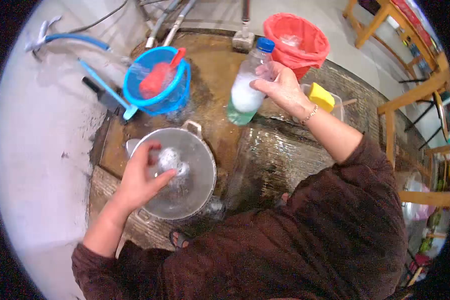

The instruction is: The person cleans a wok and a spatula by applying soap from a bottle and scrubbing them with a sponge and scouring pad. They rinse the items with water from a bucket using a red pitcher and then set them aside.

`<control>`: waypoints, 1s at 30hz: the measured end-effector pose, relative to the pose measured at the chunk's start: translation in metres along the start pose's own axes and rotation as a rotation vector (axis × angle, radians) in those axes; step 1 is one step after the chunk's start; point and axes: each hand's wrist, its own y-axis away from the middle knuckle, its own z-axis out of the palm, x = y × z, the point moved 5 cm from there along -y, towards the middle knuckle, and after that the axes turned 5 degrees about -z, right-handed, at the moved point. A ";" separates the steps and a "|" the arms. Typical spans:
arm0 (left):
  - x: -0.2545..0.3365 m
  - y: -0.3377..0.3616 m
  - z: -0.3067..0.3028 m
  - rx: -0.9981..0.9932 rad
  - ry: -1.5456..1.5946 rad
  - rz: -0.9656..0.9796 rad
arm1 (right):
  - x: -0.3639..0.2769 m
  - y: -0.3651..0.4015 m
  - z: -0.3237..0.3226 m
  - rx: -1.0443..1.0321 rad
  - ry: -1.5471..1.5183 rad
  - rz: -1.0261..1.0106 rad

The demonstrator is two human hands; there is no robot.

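Note:
My right hand grips a clear plastic bottle with a blue cap. White foam and green liquid show inside the bottle, which is nearly upright above the wet floor. Over the left part of a large metal pot, my left hand is held with fingers apart and nothing between them. White suds lie in the pot beside those fingers. The pot has a loop handle at its top edge and stands on the floor in front of me.
A blue bucket holding a red dipper stands behind the pot, beside a light-blue-handled brush. At the back is a red lined bin. A yellow sponge rests on a container. Wooden furniture stands at right.

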 end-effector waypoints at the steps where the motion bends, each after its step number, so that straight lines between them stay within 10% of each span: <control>1: 0.006 -0.001 -0.001 0.010 -0.001 0.006 | -0.024 0.004 0.019 -0.070 -0.032 0.028; 5: 0.020 -0.001 -0.007 0.145 -0.005 0.236 | -0.124 0.031 0.105 -0.425 -0.264 0.129; 10: -0.026 0.030 -0.052 0.309 0.116 -0.154 | -0.163 0.055 0.216 -0.494 -0.248 -0.099; 14: -0.086 0.078 -0.079 0.344 0.176 -0.202 | -0.173 0.077 0.269 -0.981 -0.553 0.178; 19: -0.171 0.124 -0.094 0.370 0.247 -0.369 | -0.035 0.054 0.265 -0.599 0.676 -0.182; 22: -0.203 0.140 -0.091 0.409 0.307 -0.384 | 0.072 0.118 0.250 -0.820 0.438 0.927; 24: -0.222 0.147 -0.088 0.391 0.317 -0.446 | 0.135 0.188 0.269 -0.729 -0.156 1.277; 30: -0.223 0.149 -0.091 0.425 0.397 -0.455 | 0.158 0.196 0.296 -0.693 0.079 0.967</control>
